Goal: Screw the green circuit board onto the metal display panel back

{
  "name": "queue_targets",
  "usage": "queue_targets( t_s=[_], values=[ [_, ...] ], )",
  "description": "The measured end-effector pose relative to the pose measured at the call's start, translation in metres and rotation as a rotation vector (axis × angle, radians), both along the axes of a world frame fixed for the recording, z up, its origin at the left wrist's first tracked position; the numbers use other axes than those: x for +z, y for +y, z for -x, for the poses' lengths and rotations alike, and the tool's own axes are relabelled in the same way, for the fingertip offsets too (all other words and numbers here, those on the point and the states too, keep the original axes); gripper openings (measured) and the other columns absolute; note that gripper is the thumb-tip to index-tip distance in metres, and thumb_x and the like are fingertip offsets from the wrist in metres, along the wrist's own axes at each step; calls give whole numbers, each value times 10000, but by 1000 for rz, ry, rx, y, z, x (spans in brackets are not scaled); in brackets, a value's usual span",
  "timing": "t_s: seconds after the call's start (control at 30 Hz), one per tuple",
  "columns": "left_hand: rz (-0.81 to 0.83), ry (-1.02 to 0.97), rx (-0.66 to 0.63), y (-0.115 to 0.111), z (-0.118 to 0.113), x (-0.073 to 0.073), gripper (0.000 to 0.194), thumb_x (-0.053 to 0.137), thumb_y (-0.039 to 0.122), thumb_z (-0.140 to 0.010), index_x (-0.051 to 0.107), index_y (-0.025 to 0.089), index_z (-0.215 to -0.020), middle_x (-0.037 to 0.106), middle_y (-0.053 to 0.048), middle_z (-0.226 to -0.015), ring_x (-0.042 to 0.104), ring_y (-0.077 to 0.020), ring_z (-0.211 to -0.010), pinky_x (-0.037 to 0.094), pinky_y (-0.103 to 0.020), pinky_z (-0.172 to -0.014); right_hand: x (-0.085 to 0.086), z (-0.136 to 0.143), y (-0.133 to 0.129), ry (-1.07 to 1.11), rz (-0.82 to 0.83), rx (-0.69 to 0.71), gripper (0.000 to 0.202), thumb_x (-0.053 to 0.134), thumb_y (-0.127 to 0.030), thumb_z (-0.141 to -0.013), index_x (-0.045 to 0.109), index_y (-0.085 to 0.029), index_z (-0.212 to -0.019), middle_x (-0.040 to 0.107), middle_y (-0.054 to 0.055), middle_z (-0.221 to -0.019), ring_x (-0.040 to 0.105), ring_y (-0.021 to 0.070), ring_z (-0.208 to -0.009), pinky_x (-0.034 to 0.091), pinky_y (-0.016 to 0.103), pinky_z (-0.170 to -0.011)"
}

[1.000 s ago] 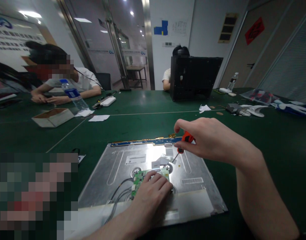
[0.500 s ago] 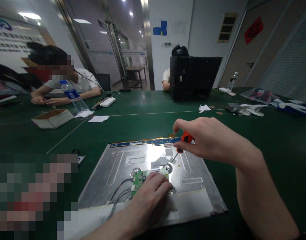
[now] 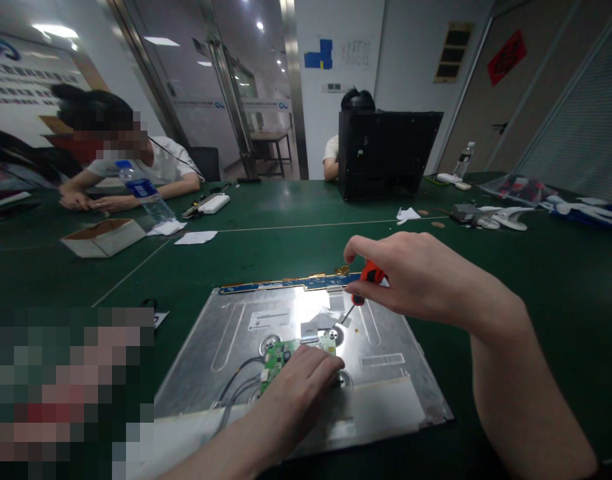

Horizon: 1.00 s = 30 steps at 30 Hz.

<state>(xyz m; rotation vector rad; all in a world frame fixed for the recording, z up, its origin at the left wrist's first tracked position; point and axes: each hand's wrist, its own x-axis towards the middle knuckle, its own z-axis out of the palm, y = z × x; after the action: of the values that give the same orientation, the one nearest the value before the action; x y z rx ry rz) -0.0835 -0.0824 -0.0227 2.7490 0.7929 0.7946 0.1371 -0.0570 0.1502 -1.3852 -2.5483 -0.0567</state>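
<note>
A screwdriver (image 3: 370, 272) with a red and black handle is gripped in my right hand (image 3: 411, 273). Its thin shaft slants down to the left, with the tip close to a round screw mount at the upper right corner of a green circuit board (image 3: 273, 363). My left hand (image 3: 301, 383) lies over that board with its fingers bent and close together, hiding much of it. Below both is a flat silver display panel (image 3: 386, 333) with a blue circuit strip (image 3: 266, 287) along its far edge. Dark and grey cables (image 3: 231, 393) leave the board's left side.
A green table (image 3: 281, 250) carries a small open box (image 3: 103, 239), a water bottle (image 3: 146, 193) and paper scraps (image 3: 196, 238). Beyond stands a black monitor-like case (image 3: 391, 157). White gloves (image 3: 503, 217) lie at right. Two people sit across the table.
The view has shifted very slightly. Both hands and the screwdriver keep nearly the same positions over the panel.
</note>
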Motion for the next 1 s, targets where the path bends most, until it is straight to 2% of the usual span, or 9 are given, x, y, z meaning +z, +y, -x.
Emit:
queue_targets(
  t_s=[0.3, 0.47, 0.7, 0.9, 1.0],
  values=[
    [-86, 122, -98, 1, -4, 7, 157, 421, 76, -914, 528, 181, -961, 644, -25, -786, 581, -174, -714, 435, -314, -716, -2, 0, 1, -7, -12, 0, 240, 590, -378, -872, 564, -223, -1054, 667, 2, -784, 608, 168, -676, 352, 264, -553],
    [-155, 116, -105, -1, -4, 8, 210, 388, 62, -926, 530, 161, -1046, 694, -48, -890, 635, -193, -867, 452, -344, -800, -2, -1, 2, -14, -25, 7, 251, 594, -383, -870, 563, -218, -1057, 667, 6, -784, 608, 168, -673, 341, 261, -550],
    [-129, 118, -73, 2, -5, 4, 198, 428, 69, -908, 543, 173, -1030, 673, -24, -825, 625, -166, -756, 458, -316, -738, -3, -1, 1, -15, -30, 5, 256, 599, -384, -867, 561, -217, -1058, 666, 3, -774, 610, 167, -670, 337, 263, -549],
    [-131, 148, -46, 2, -5, 3, 194, 484, 78, -819, 553, 196, -956, 649, -29, -849, 597, -196, -799, 432, -348, -764, -3, -2, 1, -6, -28, 8, 253, 601, -384, -865, 563, -217, -1052, 663, 1, -780, 605, 164, -672, 342, 263, -544],
    [-103, 153, -41, 2, -4, 7, 208, 543, 144, -764, 558, 201, -963, 632, -44, -895, 567, -214, -822, 414, -367, -775, -2, -5, 1, -1, -33, -4, 255, 606, -389, -862, 566, -224, -1052, 657, -4, -756, 599, 164, -654, 339, 264, -533]
  ],
)
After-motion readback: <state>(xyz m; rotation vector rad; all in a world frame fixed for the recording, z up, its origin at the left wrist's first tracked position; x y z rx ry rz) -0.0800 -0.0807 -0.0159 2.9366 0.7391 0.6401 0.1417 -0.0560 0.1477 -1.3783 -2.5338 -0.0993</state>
